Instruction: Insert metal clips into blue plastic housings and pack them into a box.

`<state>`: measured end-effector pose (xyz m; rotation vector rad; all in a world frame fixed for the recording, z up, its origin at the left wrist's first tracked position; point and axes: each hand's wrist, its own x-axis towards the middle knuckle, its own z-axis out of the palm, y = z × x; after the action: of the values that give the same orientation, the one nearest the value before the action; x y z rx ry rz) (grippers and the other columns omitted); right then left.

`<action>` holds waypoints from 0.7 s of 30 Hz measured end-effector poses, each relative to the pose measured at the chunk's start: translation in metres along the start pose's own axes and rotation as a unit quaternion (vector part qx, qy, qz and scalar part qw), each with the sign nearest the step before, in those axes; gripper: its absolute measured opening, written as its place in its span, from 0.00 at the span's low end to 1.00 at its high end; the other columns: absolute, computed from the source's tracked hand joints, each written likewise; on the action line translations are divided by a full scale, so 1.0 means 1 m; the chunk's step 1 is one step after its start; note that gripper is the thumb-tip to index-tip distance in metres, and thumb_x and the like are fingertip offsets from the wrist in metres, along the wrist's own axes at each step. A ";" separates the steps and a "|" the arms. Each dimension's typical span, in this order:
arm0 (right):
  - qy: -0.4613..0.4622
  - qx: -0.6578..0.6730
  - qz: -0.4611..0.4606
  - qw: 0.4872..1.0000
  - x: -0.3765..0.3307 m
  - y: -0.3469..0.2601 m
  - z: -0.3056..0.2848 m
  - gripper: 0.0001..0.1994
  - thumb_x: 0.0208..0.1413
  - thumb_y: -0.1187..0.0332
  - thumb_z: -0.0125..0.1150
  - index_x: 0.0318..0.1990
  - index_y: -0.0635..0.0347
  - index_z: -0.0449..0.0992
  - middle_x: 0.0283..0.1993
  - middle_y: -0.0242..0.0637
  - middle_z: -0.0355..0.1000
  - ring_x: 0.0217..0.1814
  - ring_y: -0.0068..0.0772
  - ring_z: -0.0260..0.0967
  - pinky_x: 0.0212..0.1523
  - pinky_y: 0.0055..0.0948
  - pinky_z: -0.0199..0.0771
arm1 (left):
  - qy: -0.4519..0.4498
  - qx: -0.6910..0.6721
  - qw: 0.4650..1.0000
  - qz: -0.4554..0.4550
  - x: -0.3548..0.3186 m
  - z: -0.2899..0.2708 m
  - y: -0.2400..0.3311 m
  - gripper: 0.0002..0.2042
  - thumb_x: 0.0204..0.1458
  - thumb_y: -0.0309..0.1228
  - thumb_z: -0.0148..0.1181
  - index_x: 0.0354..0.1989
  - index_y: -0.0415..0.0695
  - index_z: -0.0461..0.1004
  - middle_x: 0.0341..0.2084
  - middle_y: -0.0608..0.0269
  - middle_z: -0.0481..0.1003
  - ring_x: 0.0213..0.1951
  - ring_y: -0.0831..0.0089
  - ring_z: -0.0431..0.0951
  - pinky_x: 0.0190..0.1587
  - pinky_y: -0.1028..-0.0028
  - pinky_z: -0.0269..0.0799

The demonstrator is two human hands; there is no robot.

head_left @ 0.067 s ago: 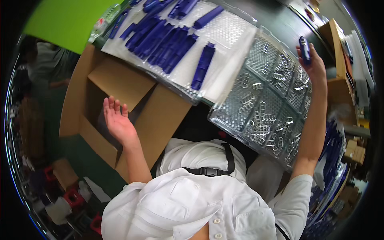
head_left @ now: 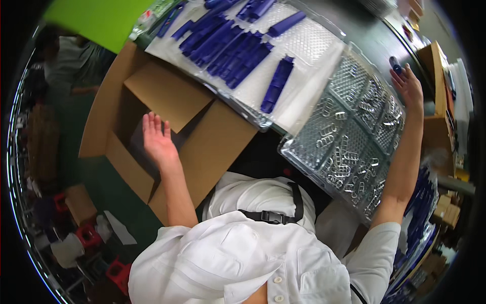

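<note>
My left hand (head_left: 160,144) hovers palm up over the open cardboard box (head_left: 223,152), its fingers stretched out and nothing in them. Far to the right, my right hand (head_left: 409,91) reaches across the dark table, fingers spread. Just at its fingertips is a small dark blue plastic piece (head_left: 395,65), seen nearly end-on; the fingers are not wrapped round it. Below my right forearm sits a clear compartment tray (head_left: 309,157) with many small shiny metal, spring-like parts (head_left: 340,161). Left of it, a white-lined tray (head_left: 309,81) bears several blue plastic housings (head_left: 228,55), one lying apart (head_left: 278,84).
A cardboard box (head_left: 430,76) stands at the right table edge, with bagged blue parts (head_left: 422,207) below it. A bright green surface (head_left: 91,23) lies at the upper left. Red stools (head_left: 119,273) stand on the floor, and another person (head_left: 76,66) is at the far left.
The blue piece was between my right fingers and now sits at the tips of the spread fingers. The whole scene has shifted rightward in view. My left hand stays open.
</note>
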<state>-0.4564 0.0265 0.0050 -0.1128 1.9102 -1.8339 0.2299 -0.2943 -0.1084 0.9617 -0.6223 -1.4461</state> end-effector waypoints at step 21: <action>-0.108 -0.271 -0.055 0.955 -0.397 0.099 0.099 0.21 0.69 0.61 0.59 0.61 0.67 0.77 0.59 0.41 0.79 0.52 0.25 0.77 0.55 0.25 0.73 | -0.246 0.187 0.950 -0.044 0.179 0.036 -0.013 0.26 0.67 0.39 0.51 0.69 0.38 0.66 0.57 0.49 0.79 0.58 0.51 0.79 0.59 0.55 0.75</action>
<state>-0.0423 0.0975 0.0245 -0.5865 2.2243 -1.2474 0.2057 -0.4742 -0.1359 0.9250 -1.2710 -1.6990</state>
